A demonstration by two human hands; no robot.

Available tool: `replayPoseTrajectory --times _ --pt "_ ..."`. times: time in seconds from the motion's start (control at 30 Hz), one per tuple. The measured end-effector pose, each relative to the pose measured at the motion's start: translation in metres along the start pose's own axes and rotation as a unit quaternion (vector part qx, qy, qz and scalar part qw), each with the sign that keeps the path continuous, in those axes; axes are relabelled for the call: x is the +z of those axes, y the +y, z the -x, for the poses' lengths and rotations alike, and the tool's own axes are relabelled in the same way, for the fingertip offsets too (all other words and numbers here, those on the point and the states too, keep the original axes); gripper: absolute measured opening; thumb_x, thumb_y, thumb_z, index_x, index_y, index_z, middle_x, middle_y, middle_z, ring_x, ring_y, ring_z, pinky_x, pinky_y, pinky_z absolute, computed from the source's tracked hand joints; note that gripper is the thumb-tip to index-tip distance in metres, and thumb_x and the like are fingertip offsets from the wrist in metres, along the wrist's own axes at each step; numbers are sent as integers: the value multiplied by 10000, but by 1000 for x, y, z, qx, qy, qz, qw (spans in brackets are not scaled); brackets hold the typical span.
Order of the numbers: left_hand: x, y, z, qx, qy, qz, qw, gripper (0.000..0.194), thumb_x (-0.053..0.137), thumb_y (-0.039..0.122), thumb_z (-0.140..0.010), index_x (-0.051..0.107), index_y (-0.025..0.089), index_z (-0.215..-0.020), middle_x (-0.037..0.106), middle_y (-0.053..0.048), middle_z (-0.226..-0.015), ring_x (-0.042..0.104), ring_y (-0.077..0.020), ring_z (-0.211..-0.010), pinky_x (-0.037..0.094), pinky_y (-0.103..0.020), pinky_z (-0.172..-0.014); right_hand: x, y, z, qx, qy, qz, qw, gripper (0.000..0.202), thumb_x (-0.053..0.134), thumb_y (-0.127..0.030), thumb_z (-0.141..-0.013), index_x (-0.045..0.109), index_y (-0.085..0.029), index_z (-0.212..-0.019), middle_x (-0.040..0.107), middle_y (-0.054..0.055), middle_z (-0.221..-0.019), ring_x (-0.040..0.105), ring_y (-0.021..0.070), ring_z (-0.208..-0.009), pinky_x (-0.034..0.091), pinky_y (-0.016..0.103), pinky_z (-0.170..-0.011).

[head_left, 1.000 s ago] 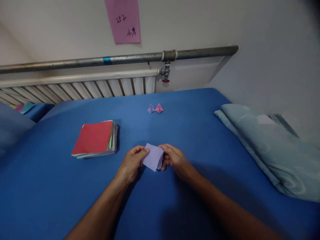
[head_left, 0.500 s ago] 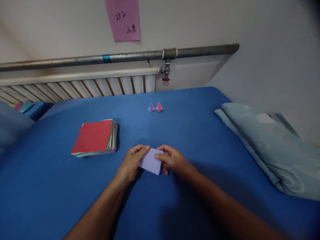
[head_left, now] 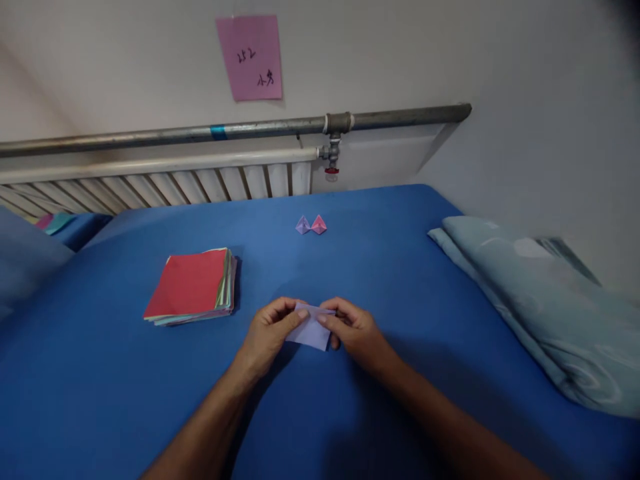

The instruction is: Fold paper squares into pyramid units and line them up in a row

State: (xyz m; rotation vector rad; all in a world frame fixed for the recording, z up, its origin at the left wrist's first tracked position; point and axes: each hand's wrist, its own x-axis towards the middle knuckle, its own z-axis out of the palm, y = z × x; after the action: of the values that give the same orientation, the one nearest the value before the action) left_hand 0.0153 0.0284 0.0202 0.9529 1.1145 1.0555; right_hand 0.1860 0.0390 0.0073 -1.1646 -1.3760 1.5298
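A small folded sheet of lilac paper (head_left: 311, 333) is held between both hands just above the blue surface. My left hand (head_left: 273, 330) pinches its left part, thumb on the front face. On the right part, my right hand (head_left: 355, 328) presses its thumb near the top edge, fingers curled behind. Farther back lie two small folded paper pieces side by side, one purple (head_left: 303, 225) and one pink (head_left: 319, 225). To the left of my hands sits a stack of coloured paper squares with a red sheet (head_left: 193, 283) on top.
A folded light green patterned cloth (head_left: 520, 293) lies at the right on the blue surface (head_left: 390, 260). Along the back wall run a white radiator (head_left: 215, 183) and a metal pipe with a valve (head_left: 333, 153). A pink note (head_left: 253, 67) hangs above.
The lilac paper has turned a little and shifted slightly right with my hands, and both thumbs are now closer together on it. The whole view has tilted slightly up.
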Motion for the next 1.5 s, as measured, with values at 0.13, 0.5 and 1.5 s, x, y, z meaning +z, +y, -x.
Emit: replayPoseTrajectory --times 0.13,0.5,1.5 --pt "1 3 7 95 -3 -54 994 134 734 260 -737 730 213 -862 697 -15 -824 613 -143 -780 465 -257 -749 -3 -1 3 -87 22 9 996 87 619 -300 -799 651 -224 -827 593 -32 -685 549 103 -604 459 238 -593" --pt "4 11 17 294 14 -185 938 192 639 95 -771 722 252 -844 725 -51 -940 639 -212 -982 456 -375 -943 -10 -6 7 -242 55 49 968 139 579 -165 -813 670 -263 -852 663 27 -1002 618 172 -959 494 365 -900" --pt "2 8 15 334 2 -258 906 140 639 112 -788 676 244 -815 722 -43 -888 651 -209 -911 460 -369 -877 -7 -28 21 -463 76 358 807 190 592 -131 -808 588 -260 -947 717 11 -900 652 184 -851 439 392 -845"
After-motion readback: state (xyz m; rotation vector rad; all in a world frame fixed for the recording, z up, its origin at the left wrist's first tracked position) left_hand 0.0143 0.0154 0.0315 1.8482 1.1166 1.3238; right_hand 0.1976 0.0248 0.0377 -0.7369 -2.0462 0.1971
